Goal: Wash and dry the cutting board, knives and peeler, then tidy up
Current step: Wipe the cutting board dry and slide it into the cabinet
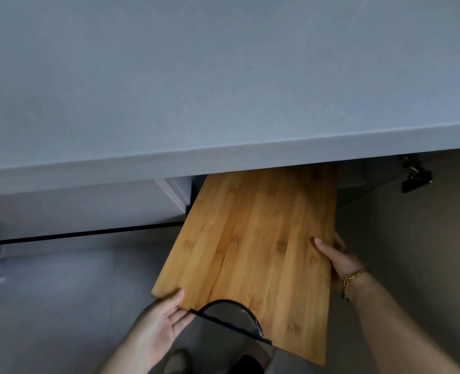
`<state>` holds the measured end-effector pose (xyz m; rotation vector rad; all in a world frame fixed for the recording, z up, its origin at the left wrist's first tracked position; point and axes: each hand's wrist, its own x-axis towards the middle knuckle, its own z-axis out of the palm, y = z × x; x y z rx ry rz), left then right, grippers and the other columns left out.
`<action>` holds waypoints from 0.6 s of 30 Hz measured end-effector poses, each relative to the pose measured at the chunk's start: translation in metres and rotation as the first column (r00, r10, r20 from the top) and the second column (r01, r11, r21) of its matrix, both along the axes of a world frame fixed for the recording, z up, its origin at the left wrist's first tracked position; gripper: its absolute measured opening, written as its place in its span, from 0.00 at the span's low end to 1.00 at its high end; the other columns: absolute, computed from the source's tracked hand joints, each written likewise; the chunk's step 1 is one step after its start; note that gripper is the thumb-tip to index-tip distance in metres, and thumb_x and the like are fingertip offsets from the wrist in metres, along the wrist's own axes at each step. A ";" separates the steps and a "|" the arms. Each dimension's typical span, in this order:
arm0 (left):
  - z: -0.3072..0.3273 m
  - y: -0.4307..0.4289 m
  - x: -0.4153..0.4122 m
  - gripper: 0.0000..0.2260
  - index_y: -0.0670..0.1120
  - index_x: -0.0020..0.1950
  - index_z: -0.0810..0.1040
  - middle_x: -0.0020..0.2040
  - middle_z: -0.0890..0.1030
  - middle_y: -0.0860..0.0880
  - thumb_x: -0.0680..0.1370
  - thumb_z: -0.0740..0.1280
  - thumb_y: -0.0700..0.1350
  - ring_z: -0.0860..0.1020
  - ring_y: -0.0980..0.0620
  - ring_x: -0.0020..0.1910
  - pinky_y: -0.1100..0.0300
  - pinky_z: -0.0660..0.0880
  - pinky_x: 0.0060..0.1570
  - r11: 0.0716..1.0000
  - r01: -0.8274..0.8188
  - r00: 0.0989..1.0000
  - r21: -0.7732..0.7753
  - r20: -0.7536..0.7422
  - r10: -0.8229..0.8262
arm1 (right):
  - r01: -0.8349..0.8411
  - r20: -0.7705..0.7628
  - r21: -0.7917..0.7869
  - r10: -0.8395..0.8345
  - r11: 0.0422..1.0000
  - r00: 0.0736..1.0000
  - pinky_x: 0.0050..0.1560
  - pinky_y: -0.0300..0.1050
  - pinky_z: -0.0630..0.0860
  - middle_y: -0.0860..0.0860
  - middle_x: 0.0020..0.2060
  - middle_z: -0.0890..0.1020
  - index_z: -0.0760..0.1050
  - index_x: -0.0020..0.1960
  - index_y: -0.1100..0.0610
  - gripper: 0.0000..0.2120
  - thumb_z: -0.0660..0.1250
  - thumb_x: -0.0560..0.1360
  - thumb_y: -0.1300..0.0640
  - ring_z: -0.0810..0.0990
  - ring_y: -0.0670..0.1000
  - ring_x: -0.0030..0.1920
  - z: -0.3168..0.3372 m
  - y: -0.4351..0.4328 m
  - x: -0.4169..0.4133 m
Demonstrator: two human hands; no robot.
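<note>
- The cutting board (253, 238) was a flat rectangle of warm orange-brown bamboo, made of long narrow strips glued side by side, with small darker knots in the grain.
- Its surface looked smooth and a little glossy, with no visible scraps on it.
- At the near short edge there was a half-round cut-out with a thin black rim (223, 300) (it looked like rubber, but I could not tell for sure).
- The board was in the air, below the front edge of the countertop (196, 76); its far end was hidden under this edge, in the dark opening of the cabinet.
- The left hand (158, 322) pinched the near left corner, thumb on the top face and the fingers below the edge.
- The right hand (337, 257) gripped the long right edge, thumb flat on top and the fingers curled round the side.
- A braided gold bracelet (351, 282) sat on the right wrist.
- The countertop was matte grey, like fine stone, with a thick square edge.
- A black metal hinge (415, 175) was on the grey-brown panel (412, 252) at the right.
- The floor (61, 306) below was of large pale grey tiles.
</note>
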<state>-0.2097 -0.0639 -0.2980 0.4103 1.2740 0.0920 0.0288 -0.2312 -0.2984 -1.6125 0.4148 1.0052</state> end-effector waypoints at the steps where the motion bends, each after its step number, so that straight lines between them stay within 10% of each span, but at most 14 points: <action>1: -0.004 -0.002 0.004 0.04 0.41 0.49 0.73 0.48 0.79 0.39 0.77 0.60 0.35 0.77 0.45 0.46 0.52 0.74 0.49 1.000 -0.022 1.000 -0.003 -0.005 0.022 | -0.010 0.000 -0.011 0.010 1.000 1.000 0.53 0.53 0.67 0.59 0.67 0.69 0.61 0.72 0.53 0.27 0.64 0.75 0.59 0.68 0.62 0.66 -0.005 0.003 0.005; 18: -0.073 -0.018 0.048 0.23 0.33 0.70 0.61 0.68 0.66 0.31 0.77 0.62 0.36 0.65 0.37 0.68 0.48 0.67 0.60 0.992 -0.110 0.993 -0.069 -0.049 0.107 | -0.071 0.212 -0.152 0.103 0.986 0.972 0.55 0.47 0.69 0.59 0.64 0.73 0.66 0.69 0.56 0.24 0.66 0.74 0.61 0.72 0.59 0.63 -0.065 0.055 0.070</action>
